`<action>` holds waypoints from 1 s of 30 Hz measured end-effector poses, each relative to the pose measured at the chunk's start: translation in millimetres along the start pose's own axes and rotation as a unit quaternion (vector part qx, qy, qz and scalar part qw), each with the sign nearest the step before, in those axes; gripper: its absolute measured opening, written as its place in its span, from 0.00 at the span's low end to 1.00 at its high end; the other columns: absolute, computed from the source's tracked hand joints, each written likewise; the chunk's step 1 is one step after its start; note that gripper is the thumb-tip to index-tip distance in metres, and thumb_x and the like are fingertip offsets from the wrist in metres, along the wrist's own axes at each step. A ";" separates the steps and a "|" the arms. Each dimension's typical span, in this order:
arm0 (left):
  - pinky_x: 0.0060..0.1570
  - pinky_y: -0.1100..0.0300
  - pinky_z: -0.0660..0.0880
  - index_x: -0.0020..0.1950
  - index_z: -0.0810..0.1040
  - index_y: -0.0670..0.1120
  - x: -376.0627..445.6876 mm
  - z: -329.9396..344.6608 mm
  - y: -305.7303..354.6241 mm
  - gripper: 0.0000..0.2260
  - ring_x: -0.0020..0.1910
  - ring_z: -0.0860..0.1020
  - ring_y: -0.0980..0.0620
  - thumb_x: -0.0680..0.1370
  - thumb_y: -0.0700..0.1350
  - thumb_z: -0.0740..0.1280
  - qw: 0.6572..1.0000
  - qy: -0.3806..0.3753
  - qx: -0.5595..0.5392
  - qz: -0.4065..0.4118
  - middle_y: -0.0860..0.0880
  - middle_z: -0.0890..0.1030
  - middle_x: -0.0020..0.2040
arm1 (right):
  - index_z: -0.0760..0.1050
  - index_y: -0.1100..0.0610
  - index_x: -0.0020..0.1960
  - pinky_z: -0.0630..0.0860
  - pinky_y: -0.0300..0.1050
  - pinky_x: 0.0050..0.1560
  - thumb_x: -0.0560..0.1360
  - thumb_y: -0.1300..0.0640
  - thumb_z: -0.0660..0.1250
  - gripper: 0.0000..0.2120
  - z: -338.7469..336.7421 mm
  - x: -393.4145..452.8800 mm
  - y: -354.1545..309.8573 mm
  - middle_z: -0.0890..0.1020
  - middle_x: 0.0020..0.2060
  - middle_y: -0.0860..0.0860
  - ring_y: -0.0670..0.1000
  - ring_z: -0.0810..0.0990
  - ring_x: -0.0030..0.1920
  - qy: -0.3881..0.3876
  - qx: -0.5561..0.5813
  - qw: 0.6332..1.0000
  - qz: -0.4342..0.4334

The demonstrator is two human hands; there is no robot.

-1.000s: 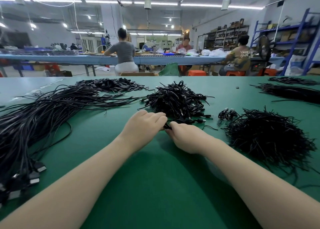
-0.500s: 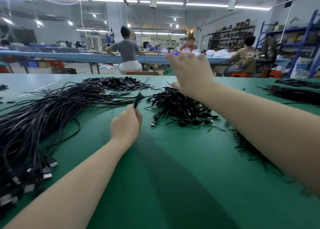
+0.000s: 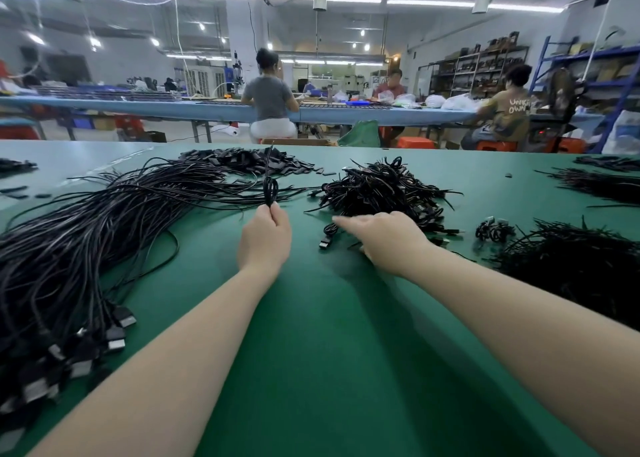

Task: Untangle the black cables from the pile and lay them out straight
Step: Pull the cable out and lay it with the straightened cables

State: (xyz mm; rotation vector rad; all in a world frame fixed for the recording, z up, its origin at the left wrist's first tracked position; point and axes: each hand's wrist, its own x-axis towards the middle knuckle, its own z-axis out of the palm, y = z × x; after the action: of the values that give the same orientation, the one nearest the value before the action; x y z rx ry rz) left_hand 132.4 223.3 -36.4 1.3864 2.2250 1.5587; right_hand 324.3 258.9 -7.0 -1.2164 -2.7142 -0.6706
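A tangled pile of black cables [image 3: 377, 190] sits mid-table, just beyond my right hand. My left hand [image 3: 265, 238] pinches one looped black cable [image 3: 270, 186] and holds it upright above the green table [image 3: 311, 352]. My right hand [image 3: 384, 238] hovers low at the pile's near edge, fingers stretched out toward the left and blurred, holding nothing. A loose cable with a plug [image 3: 327, 236] lies just under its fingertips. A long sheaf of straightened cables [image 3: 86, 242] with USB plugs at the near end covers the table's left side.
Another spiky heap of black wire ties [image 3: 581, 259] lies at the right, with a small coiled bundle [image 3: 493, 229] beside it. Small black parts [image 3: 249, 160] are heaped at the back. More cable bundles [image 3: 602, 183] lie far right. People sit at a blue bench behind.
My right hand has dropped from high in the air down to the near edge of the pile. My left hand still holds its cable, now standing up as a loop.
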 end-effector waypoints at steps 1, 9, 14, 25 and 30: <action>0.31 0.55 0.58 0.35 0.62 0.47 0.3 0.0 0.2 0.18 0.31 0.66 0.51 0.83 0.51 0.50 1.000 -0.001 0.002 0.001 0.49 0.69 0.33 | 0.59 0.46 0.74 0.75 0.49 0.45 0.77 0.63 0.61 0.29 -2.7 -2.3 4.7 0.75 0.64 0.51 0.56 0.80 0.54 0.021 0.063 0.996 0.060; 0.36 0.54 0.59 0.36 0.63 0.47 1.2 0.6 0.0 0.18 0.32 0.66 0.53 0.83 0.51 0.50 1.000 -0.004 0.003 -0.013 0.49 0.70 0.34 | 0.71 0.55 0.43 0.71 0.44 0.49 0.73 0.51 0.68 0.09 -24.9 -31.8 86.4 0.77 0.41 0.50 0.55 0.77 0.48 -0.230 0.056 0.900 0.365; 0.35 0.55 0.60 0.37 0.65 0.47 -5.1 0.0 4.2 0.17 0.32 0.68 0.54 0.83 0.52 0.50 0.999 -0.012 0.027 0.018 0.50 0.72 0.34 | 0.68 0.54 0.62 0.66 0.48 0.59 0.70 0.31 0.65 0.32 -15.7 -45.1 107.2 0.73 0.62 0.52 0.57 0.70 0.63 -0.325 0.024 0.856 0.403; 0.31 0.57 0.62 0.36 0.65 0.49 -29.7 11.8 27.0 0.18 0.32 0.71 0.53 0.83 0.55 0.50 0.991 -0.092 -0.021 0.090 0.51 0.73 0.34 | 0.71 0.54 0.40 0.65 0.47 0.48 0.80 0.50 0.60 0.12 -10.7 -46.1 99.5 0.77 0.41 0.50 0.53 0.75 0.44 -0.199 -0.004 0.948 0.250; 0.30 0.56 0.61 0.37 0.63 0.47 -39.1 23.8 31.9 0.18 0.32 0.69 0.50 0.83 0.55 0.51 0.982 -0.146 0.000 0.122 0.49 0.72 0.34 | 0.78 0.52 0.54 0.73 0.43 0.44 0.78 0.54 0.66 0.07 -22.3 -45.0 86.6 0.82 0.46 0.48 0.49 0.76 0.43 -0.018 0.138 0.986 0.094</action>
State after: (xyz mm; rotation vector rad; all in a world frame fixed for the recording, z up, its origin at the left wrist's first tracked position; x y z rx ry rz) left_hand 187.5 214.3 -38.2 1.8112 1.9445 1.3115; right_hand 415.9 269.1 32.1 -1.3963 -2.5652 -0.2437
